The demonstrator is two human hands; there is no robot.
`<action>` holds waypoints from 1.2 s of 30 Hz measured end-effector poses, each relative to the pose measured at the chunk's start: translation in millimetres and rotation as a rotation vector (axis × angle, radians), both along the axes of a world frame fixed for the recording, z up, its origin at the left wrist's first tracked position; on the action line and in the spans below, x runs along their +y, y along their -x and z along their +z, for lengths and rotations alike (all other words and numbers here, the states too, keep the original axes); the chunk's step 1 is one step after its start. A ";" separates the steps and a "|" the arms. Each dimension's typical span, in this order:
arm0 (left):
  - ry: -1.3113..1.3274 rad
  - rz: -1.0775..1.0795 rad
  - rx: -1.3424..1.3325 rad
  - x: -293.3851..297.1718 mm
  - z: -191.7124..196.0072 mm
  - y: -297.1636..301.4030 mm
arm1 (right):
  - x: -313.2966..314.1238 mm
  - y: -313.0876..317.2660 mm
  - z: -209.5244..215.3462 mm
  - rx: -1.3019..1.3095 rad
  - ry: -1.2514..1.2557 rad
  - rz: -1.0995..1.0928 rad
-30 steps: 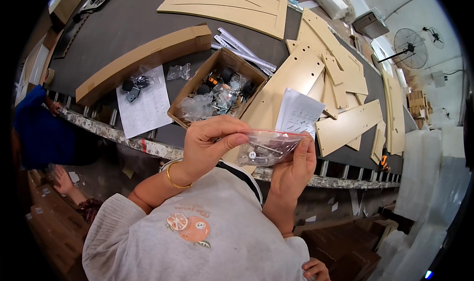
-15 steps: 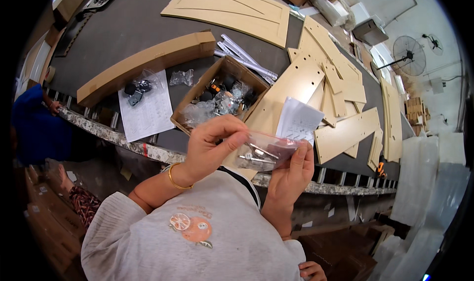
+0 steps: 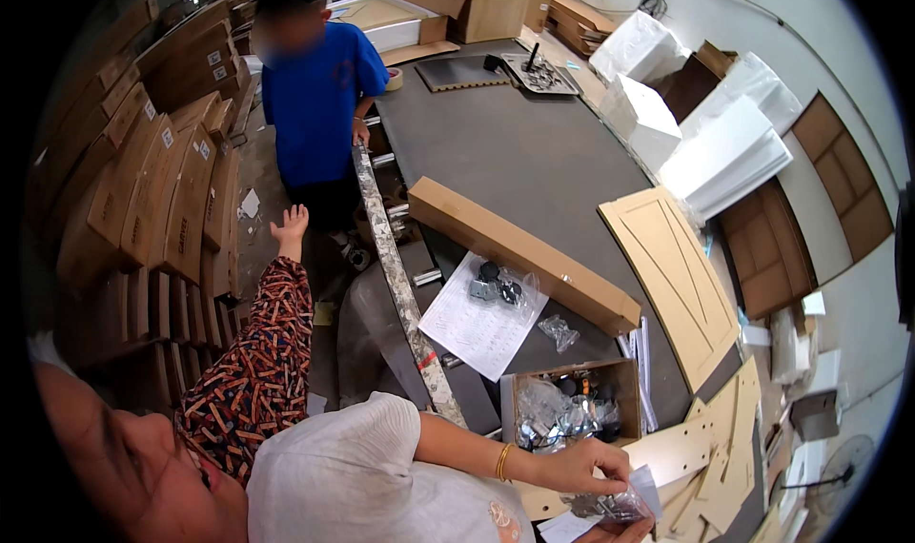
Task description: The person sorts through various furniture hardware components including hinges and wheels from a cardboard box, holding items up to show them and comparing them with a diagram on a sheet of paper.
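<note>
Low in the picture, my left hand (image 3: 593, 467), with a gold bangle on its wrist, pinches the upper edge of a clear plastic bag of metal fittings (image 3: 618, 507). My right hand (image 3: 631, 532) grips the bag's lower side, partly cut off by the picture's edge. Just beyond them stands an open cardboard box (image 3: 510, 390) of bagged hardware. Folded white paper (image 3: 569, 528) lies by the bag. Left of the box, a printed sheet (image 3: 467, 328) carries a bag of black and grey parts (image 3: 498, 284), with another small bag (image 3: 559, 333) close by.
A long carton (image 3: 524, 247) crosses the grey table (image 3: 505, 143). Wooden panels (image 3: 672, 286) lie on the right. At left, a co-worker's patterned sleeve ends in an open, raised hand (image 3: 289, 226). A person in blue (image 3: 319, 104) stands at the table's edge, beside stacked cartons (image 3: 143, 181).
The view has swung left, bringing the two other people and the stacked cartons in. Both my hands still hold the bag, now lower right in the picture.
</note>
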State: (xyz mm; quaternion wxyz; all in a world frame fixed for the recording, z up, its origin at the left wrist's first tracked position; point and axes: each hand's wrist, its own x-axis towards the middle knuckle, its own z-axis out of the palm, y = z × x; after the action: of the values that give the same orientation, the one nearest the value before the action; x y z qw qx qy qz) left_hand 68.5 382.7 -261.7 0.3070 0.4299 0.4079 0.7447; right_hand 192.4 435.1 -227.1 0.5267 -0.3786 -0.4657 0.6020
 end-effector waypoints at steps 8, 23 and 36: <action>0.024 0.014 0.133 -2.2 -3.1 5.6 | 6.3 -9.0 -40.3 0.033 -0.124 0.276; -0.093 -0.002 0.358 -20.8 -6.0 19.7 | -14.1 -0.1 -12.9 -0.192 -0.529 0.418; -0.823 -0.305 -0.040 -202.1 63.0 198.4 | 3.2 -23.5 -23.7 -0.148 -0.328 0.452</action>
State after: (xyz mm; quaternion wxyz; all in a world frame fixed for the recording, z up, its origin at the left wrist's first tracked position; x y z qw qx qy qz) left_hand -129.9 180.5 -198.7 0.2243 0.5574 0.0031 0.7994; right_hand 216.0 438.4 -250.9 0.3977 -0.2177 -0.6669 0.5913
